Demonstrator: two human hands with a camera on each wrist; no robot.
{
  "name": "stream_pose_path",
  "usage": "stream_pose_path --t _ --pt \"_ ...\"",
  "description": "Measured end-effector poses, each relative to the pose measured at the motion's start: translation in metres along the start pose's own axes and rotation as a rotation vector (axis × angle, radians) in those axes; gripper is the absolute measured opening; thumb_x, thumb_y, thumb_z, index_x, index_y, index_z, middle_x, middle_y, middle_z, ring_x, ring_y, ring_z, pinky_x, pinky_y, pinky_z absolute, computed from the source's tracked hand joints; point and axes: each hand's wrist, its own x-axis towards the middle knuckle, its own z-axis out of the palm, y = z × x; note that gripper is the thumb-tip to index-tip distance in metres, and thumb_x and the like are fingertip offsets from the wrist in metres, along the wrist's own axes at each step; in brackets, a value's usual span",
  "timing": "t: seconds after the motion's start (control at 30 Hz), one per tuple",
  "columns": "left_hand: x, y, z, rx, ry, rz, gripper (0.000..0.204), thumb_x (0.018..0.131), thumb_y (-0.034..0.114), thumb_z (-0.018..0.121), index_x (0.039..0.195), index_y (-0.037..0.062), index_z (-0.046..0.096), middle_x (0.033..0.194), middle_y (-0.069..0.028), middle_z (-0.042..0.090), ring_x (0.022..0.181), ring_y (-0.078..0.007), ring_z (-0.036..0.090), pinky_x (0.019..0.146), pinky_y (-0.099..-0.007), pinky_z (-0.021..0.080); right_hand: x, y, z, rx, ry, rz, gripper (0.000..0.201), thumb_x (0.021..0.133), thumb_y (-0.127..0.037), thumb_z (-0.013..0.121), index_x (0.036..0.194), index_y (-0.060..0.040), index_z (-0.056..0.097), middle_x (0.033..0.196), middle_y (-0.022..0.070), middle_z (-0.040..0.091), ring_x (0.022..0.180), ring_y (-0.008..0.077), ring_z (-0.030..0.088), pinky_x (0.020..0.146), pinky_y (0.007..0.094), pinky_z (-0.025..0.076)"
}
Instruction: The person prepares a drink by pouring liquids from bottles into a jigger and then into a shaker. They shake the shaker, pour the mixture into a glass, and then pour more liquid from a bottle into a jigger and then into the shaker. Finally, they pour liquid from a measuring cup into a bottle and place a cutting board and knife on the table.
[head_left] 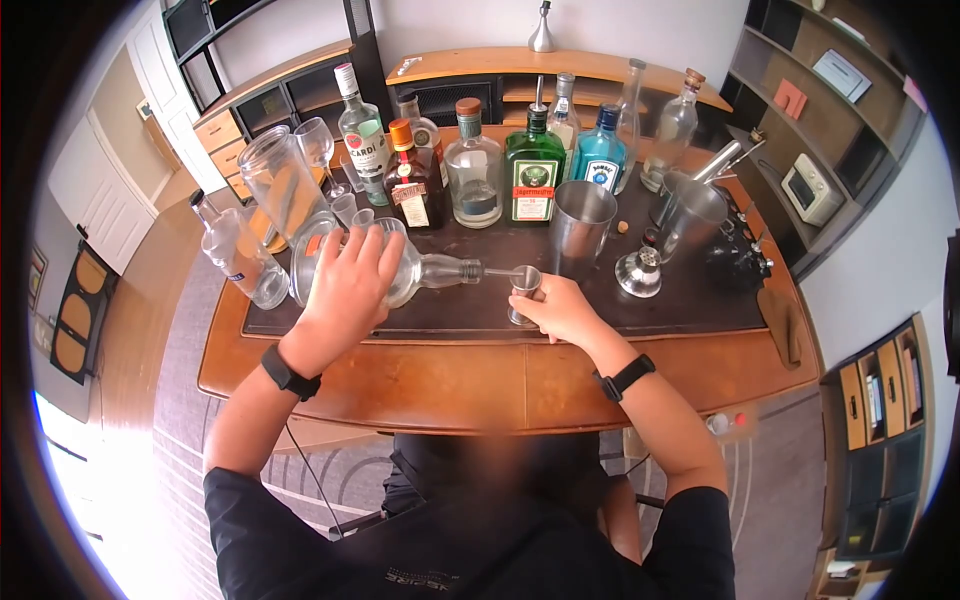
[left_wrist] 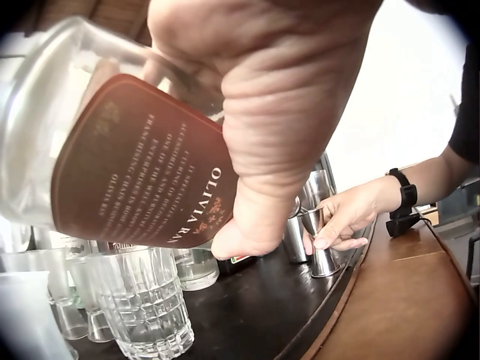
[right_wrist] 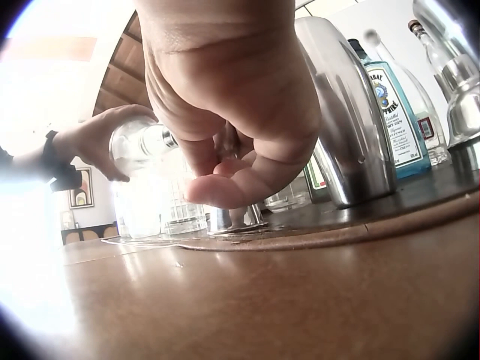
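My left hand point(head_left: 350, 280) grips a clear glass bottle point(head_left: 405, 272), tilted nearly level with its neck to the right. In the left wrist view the bottle's brown label point(left_wrist: 142, 169) shows. A thin stream runs from the mouth into a steel jigger point(head_left: 526, 280), which my right hand point(head_left: 562, 310) pinches at its middle. The jigger point(left_wrist: 324, 259) stands upright on the dark mat. In the right wrist view my right hand point(right_wrist: 232, 142) covers most of the jigger. How full it is cannot be told.
Behind stand several bottles, among them a green one point(head_left: 535, 165) and a blue one point(head_left: 600, 150). A steel shaker tin point(head_left: 582, 225) is just beyond the jigger, a strainer point(head_left: 638, 272) to its right. Cut-glass tumbler point(left_wrist: 146, 304) and small glasses sit under the held bottle.
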Motion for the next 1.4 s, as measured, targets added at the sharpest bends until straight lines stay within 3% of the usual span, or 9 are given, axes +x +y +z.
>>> stream_pose_path --t 0.5,0.6,0.7,0.8,1.0,1.2,1.3,1.4 --pt "0.010 -0.001 -0.022 0.090 -0.061 0.046 0.090 0.057 0.017 0.086 0.137 0.0030 0.049 0.129 -0.0172 0.056 0.119 -0.0327 0.055 0.106 -0.0487 0.040 0.002 0.004 0.002 -0.030 0.014 -0.020 0.021 0.093 -0.027 0.068 0.094 -0.0062 0.064 0.076 0.0029 0.065 0.054 0.0121 0.057 0.040 0.0305 0.047" --pt "0.010 -0.002 -0.022 0.104 -0.061 0.050 0.088 0.058 0.016 0.086 0.137 0.0037 0.049 0.129 -0.0168 0.057 0.119 -0.0323 0.055 0.106 -0.0488 0.040 0.002 0.003 0.003 -0.010 -0.001 -0.018 0.016 0.097 -0.022 0.067 0.102 -0.0072 0.063 0.067 -0.0034 0.057 0.048 0.0040 0.045 0.037 0.0238 0.038" --pt "0.012 -0.004 -0.021 0.122 -0.044 0.055 0.087 0.058 0.016 0.085 0.137 0.0041 0.049 0.130 -0.0160 0.057 0.119 -0.0317 0.055 0.107 -0.0490 0.040 0.000 0.000 0.002 -0.001 -0.003 -0.021 0.016 0.097 -0.021 0.067 0.103 -0.0073 0.063 0.067 -0.0038 0.057 0.048 0.0035 0.044 0.038 0.0235 0.038" --pt "0.013 -0.004 -0.022 0.125 -0.040 0.058 0.085 0.058 0.014 0.084 0.136 0.0042 0.050 0.129 -0.0153 0.057 0.118 -0.0315 0.055 0.106 -0.0487 0.040 0.001 0.004 0.001 0.002 0.017 -0.030 0.019 0.092 -0.024 0.068 0.092 -0.0060 0.064 0.073 0.0019 0.064 0.054 0.0120 0.057 0.040 0.0302 0.045" --pt "0.017 -0.004 -0.019 0.131 0.027 0.083 0.077 0.062 0.007 0.078 0.134 0.0038 0.051 0.121 -0.0140 0.057 0.117 -0.0317 0.055 0.105 -0.0484 0.040 0.005 0.009 0.002 -0.094 0.071 -0.121 0.020 0.090 -0.024 0.071 0.091 -0.0043 0.066 0.076 0.0065 0.069 0.065 0.0151 0.062 0.060 0.0343 0.051" --pt "0.020 -0.002 -0.023 0.124 0.007 0.086 0.074 0.063 0.006 0.076 0.133 0.0034 0.051 0.121 -0.0139 0.057 0.117 -0.0324 0.054 0.106 -0.0486 0.040 0.002 0.004 0.003 -0.082 0.070 -0.093 0.019 0.090 -0.023 0.071 0.090 -0.0042 0.066 0.076 0.0063 0.069 0.067 0.0153 0.063 0.066 0.0337 0.051" --pt "0.021 -0.002 -0.023 0.150 -0.001 0.095 0.075 0.063 0.007 0.077 0.134 0.0036 0.051 0.122 -0.0141 0.056 0.118 -0.0328 0.054 0.106 -0.0488 0.040 0.006 0.012 0.004 -0.066 0.048 -0.142 0.017 0.096 -0.023 0.068 0.097 -0.0071 0.064 0.069 -0.0029 0.061 0.049 0.0038 0.045 0.039 0.0246 0.036" --pt "0.022 -0.002 -0.027 0.165 -0.031 0.096 0.079 0.063 0.010 0.080 0.136 0.0041 0.050 0.122 -0.0137 0.056 0.119 -0.0325 0.053 0.106 -0.0486 0.040 0.003 0.006 0.003 -0.067 0.065 -0.106 0.017 0.091 -0.021 0.071 0.091 -0.0045 0.066 0.078 0.0055 0.070 0.070 0.0142 0.063 0.068 0.0330 0.051"
